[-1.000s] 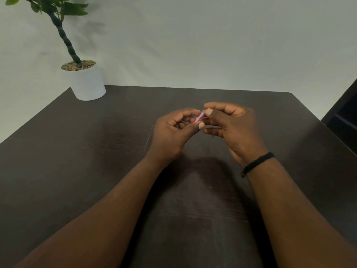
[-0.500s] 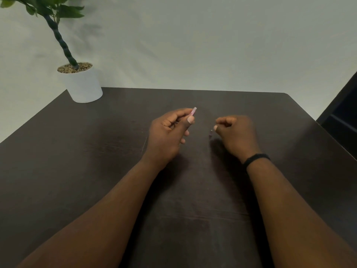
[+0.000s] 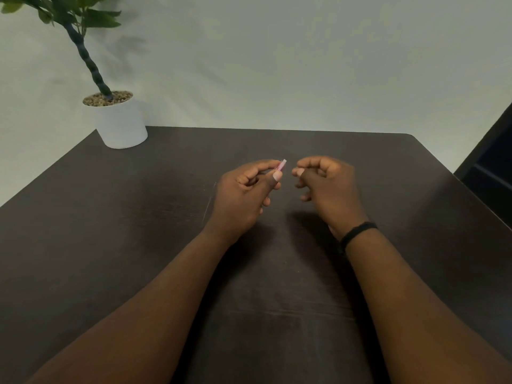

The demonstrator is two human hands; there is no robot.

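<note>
Hands apart, with a small gap between them, both over the middle of the dark table point(image 3: 138, 245). Our left hand point(image 3: 243, 195) pinches a slim pink stick point(image 3: 283, 164) between thumb and forefinger. Only the stick's short tip shows above the thumbnail, pointing toward 1 o'clock. Our right hand point(image 3: 329, 187) sits at 3 o'clock of the left, fingers curled, thumb and forefinger tips close together. The view is blurred there, so we cannot tell whether it pinches some small piece or nothing. Black wristband point(image 3: 357, 232) on the right wrist. White plant pot point(image 3: 122, 126) at 10 o'clock on the table, well apart from the work.

Judgement: the step in hand looks like working the stick's free end with the right fingertips.

Notes for doing it well:
- Hold the left pinch firm so the tip does not wobble.
- Bring the right hand in along the stick's own line, not across it.
- Rest both wrists on the table for steadiness.
- Work low, so a dropped piece does not roll far.
</note>
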